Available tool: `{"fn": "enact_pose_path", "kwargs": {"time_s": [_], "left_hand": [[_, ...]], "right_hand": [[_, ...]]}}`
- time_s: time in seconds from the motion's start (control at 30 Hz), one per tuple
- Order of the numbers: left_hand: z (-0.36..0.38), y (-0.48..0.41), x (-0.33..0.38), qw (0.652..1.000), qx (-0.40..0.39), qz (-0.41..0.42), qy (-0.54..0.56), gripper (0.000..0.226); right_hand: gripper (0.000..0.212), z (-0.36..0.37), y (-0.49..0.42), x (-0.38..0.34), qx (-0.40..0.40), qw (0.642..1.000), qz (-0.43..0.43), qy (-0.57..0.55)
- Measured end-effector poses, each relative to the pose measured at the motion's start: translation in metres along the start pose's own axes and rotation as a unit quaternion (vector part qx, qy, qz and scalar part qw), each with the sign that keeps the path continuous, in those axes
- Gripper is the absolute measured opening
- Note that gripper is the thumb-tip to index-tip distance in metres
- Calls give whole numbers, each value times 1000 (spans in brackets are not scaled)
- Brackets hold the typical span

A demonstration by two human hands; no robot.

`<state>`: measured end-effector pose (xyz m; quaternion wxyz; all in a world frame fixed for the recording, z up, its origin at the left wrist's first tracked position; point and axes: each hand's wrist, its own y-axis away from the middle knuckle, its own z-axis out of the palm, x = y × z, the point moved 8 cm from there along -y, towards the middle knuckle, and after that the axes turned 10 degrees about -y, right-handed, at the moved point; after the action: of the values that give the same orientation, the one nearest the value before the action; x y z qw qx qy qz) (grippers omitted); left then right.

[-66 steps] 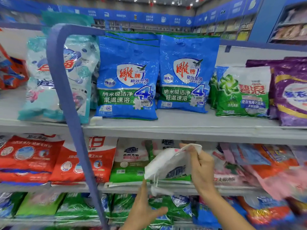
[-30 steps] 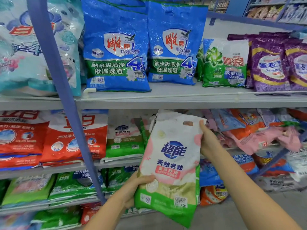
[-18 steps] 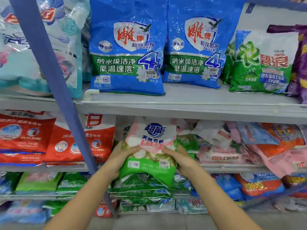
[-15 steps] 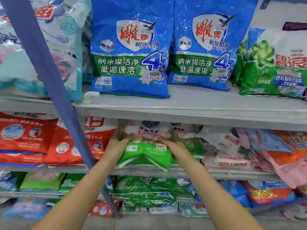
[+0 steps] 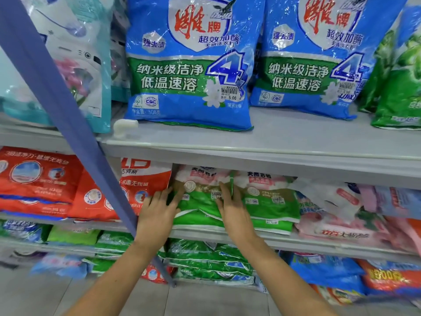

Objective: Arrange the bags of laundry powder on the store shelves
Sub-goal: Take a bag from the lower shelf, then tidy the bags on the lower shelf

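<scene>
Middle shelf (image 5: 319, 246) carries the green-white powder bag (image 5: 200, 205); the left grip (image 5: 157, 215) and right grip (image 5: 232, 213), fingers straight, press its sides, a red bag (image 5: 141, 179) just left, a blue post (image 5: 68, 133) in front.

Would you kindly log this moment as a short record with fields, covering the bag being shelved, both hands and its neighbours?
Bag being placed: green-and-white bag, label facing out, on the middle shelf
Left hand: fingers straight, pressing the bag's left edge
Right hand: laid flat on the bag's right side
Left neighbour: red bag
Right neighbour: matching bag, touching it
Shelf above: blue bags, standing upright
</scene>
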<state>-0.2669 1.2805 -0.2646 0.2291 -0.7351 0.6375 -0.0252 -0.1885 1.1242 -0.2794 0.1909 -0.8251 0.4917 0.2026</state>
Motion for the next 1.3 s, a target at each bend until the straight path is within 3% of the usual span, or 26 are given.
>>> {"fn": "enact_pose_path", "kwargs": {"time_s": [0.23,0.37,0.53,0.6,0.67,0.77,0.9,1.1,1.2,1.3], "left_hand": [[1,9,-4,999,17,21,-34,63],[-9,11,-5,999,20,25,-42,58],[-10,5,-2,999,4,34,-22,70],[-9,-1,2,999,-4,39,13,71],[-1,-6,7,998,-39,53,22,76],[24,-6,12,989,-104,99,-28,89],[33,-1,11,979,-127,141,-76,93],[28,3,13,970,-150,158,-111,90],[24,7,8,971,-149,154,-109,94],[5,12,9,978,-156,140,-17,100]], "right_hand": [[56,-6,-4,-10,47,979,-86,178],[53,6,-27,6,-117,976,-61,175],[61,3,-1,8,-34,974,-33,220],[65,-8,-1,-5,10,977,-58,204],[72,-2,-3,-13,-23,980,-83,179],[77,13,0,-13,-45,979,-104,168],[79,14,5,-9,-33,976,-100,193],[74,17,12,-11,-69,977,-61,194],[66,-5,35,-10,-27,989,-27,145],[57,-39,74,14,35,997,23,71]]}}
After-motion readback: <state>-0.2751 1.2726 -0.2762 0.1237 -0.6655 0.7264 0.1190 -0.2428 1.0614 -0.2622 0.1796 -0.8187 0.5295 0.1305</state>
